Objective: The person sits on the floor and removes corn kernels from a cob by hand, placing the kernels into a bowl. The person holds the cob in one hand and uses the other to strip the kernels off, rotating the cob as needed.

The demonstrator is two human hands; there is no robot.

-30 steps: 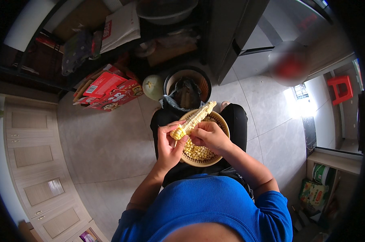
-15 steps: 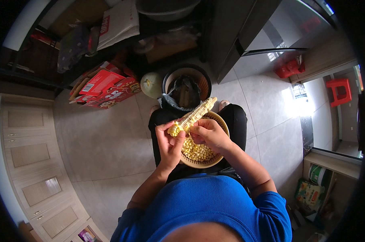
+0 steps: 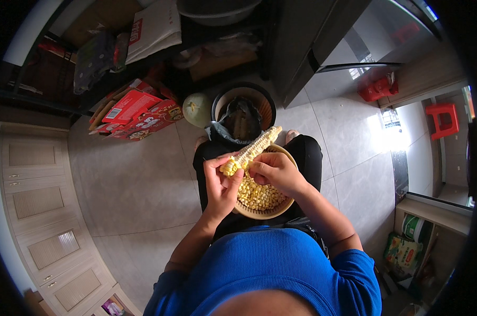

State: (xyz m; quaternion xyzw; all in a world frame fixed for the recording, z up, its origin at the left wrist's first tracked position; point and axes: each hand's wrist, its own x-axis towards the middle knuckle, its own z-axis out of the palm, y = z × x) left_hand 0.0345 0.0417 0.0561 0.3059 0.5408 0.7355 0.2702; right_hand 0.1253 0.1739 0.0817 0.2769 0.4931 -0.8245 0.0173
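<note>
Head: cob (image 3: 258,146); lined bin (image 3: 268,110) beyond

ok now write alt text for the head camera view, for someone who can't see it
A left hand holds a mostly stripped corn cob while the fingers of the right hand press near its remaining yellow kernels. Below is a tan basket of loose kernels; beyond it stands a bag-lined bin.

Curled fingers (image 3: 210,167), inward-angled forearms (image 3: 325,215)
</note>
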